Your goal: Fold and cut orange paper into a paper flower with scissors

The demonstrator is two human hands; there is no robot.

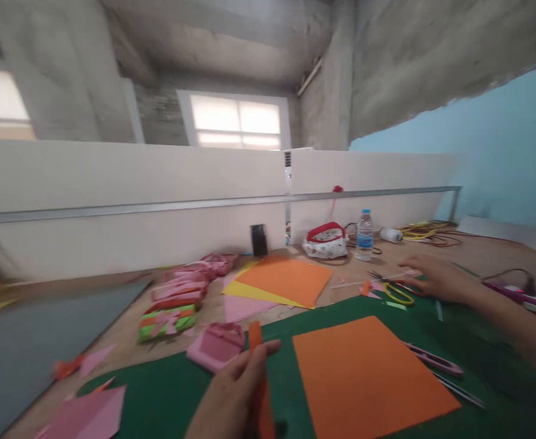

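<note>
My left hand (233,396) is low in the view, closed on a narrow orange paper strip (259,378) that stands upright between thumb and fingers. My right hand (435,277) reaches out to the right, fingers stretched flat over the green mat (171,396), right beside the yellow-handled scissors (398,291). It holds nothing that I can see. An orange paper sheet (371,375) lies on the mat between my two hands.
A stack of orange, yellow and pink sheets (281,280) lies further back. Pink and green paper boxes (176,299) sit at left. A pink utility knife (435,361), a water bottle (365,235), a pouch (326,241) and a glue gun (524,297) are around. A white partition (135,201) backs the table.
</note>
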